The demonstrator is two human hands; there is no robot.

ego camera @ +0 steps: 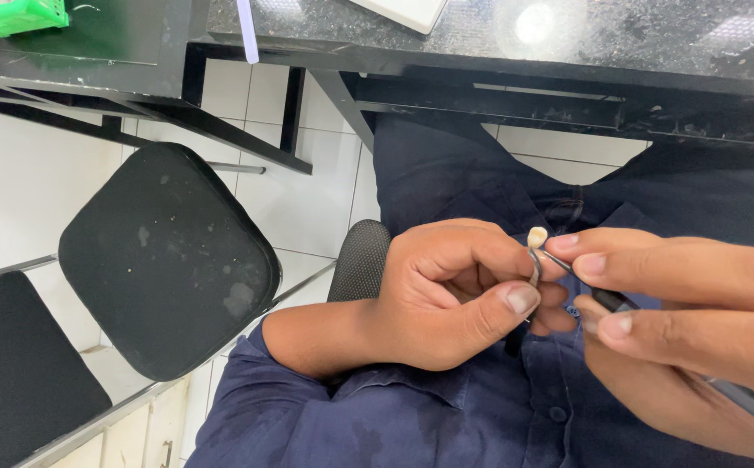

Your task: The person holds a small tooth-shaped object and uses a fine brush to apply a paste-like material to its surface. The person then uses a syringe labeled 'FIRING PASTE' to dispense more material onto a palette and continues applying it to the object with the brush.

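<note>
Risk: small part slips from a fingertip pinch.
We pinch the cream tooth-shaped piece (537,236) on its wire holder (534,267) in our left hand (446,295), over our lap; right hand (689,338) grips the thin tool (607,295) pen-style. Too much side force could pop it loose onto the floor.

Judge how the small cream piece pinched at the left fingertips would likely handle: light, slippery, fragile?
The small cream piece is tiny beside the left hand, so probably very light. Its rounded, glossy look suggests it could slip or roll if released. The right hand touches it with a thin metal tool, hinting it needs a gentle touch.
</note>
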